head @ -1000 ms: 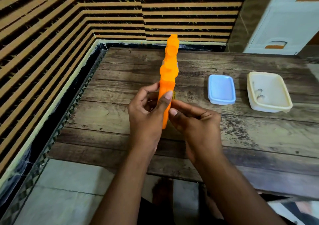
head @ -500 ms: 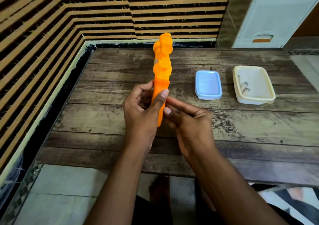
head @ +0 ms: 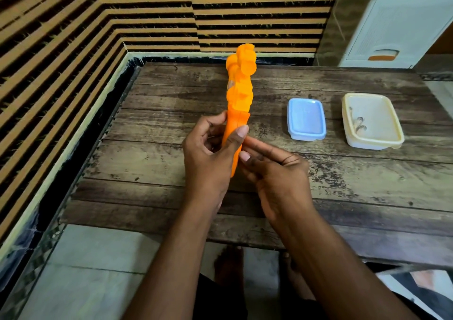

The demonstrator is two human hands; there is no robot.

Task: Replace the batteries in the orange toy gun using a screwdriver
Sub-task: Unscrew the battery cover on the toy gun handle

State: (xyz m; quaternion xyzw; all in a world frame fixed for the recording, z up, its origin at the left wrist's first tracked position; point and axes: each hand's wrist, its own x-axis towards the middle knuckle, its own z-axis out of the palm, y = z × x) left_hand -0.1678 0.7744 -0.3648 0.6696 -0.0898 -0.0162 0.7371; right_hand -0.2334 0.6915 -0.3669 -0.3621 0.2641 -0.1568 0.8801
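The orange toy gun (head: 239, 91) stands on end above the wooden table (head: 343, 179), its lower part held in my hands. My left hand (head: 208, 157) wraps its lower part, thumb pressed on the near edge. My right hand (head: 274, 172) touches the gun's right side with its fingertips just below that thumb; what lies under those fingers is hidden. No screwdriver or batteries are visible.
A blue lidded box (head: 306, 119) sits to the right of the gun, and a cream open tray (head: 372, 121) with small metal bits lies further right. A striped wall runs along the left and back. A white cabinet (head: 397, 20) stands at the back right.
The gun has turned slightly about its long axis, so its top end now faces me more. Both hands keep their hold; the view has shifted a little.
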